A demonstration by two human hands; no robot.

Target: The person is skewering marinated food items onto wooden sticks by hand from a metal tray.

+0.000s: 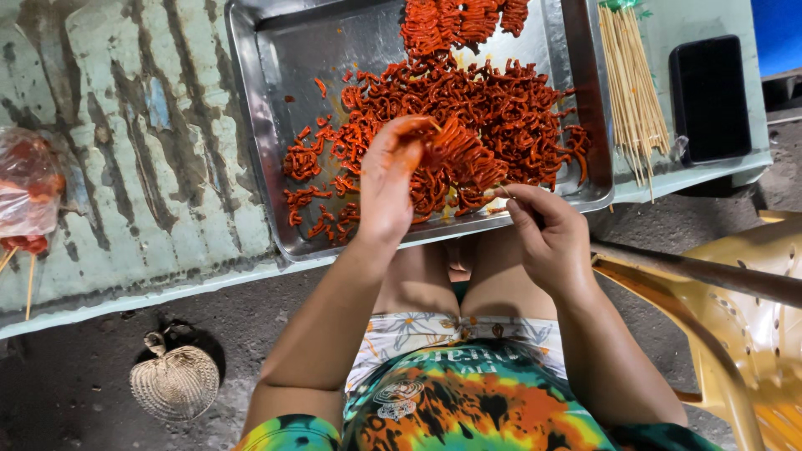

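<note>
Red marinated strips [458,159] bunched on a thin skewer, over the near edge of the steel tray [259,125]
Left hand [386,179] closes on the bunch, right hand [547,234] pinches the stick just beside it; threading seems in progress, next strip needs steady aim; skewer tip is hidden, spare skewers [632,92] lie beyond

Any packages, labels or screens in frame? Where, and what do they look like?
Phone: flat on the table's far right corner, beside the bundle of skewers; black rectangle, screen dark.
Plastic bag: at the table's left edge; clear, crumpled, red contents inside.
No labels or signs visible.
</note>
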